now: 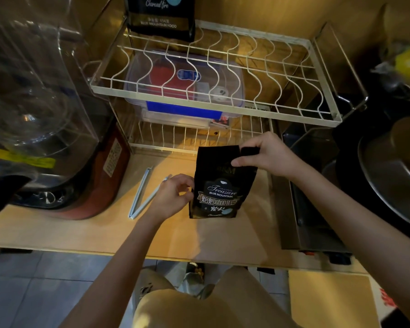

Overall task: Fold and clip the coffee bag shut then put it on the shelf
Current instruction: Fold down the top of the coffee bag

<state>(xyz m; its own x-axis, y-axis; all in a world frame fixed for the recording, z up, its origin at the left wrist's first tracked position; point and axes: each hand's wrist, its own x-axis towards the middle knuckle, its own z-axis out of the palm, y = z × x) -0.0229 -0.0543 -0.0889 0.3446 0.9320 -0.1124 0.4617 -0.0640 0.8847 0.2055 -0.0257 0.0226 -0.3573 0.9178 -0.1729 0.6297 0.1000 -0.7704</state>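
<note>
A black coffee bag (219, 185) with "Blue Mountain" lettering stands upright on the wooden counter (104, 233). My right hand (266, 155) pinches the bag's top right corner, where the top edge is bent over. My left hand (174, 195) touches the bag's left side with curled fingers. A long pale-blue bag clip (140, 194) lies open in a V on the counter, just left of my left hand. The white wire shelf (223, 74) stands behind the bag.
A second black coffee bag (161, 17) stands on the shelf's top tier at the back left. A clear plastic box (182, 86) sits under that tier. A glass appliance (33, 102) is at the left, a metal stove (313, 209) and pans at the right.
</note>
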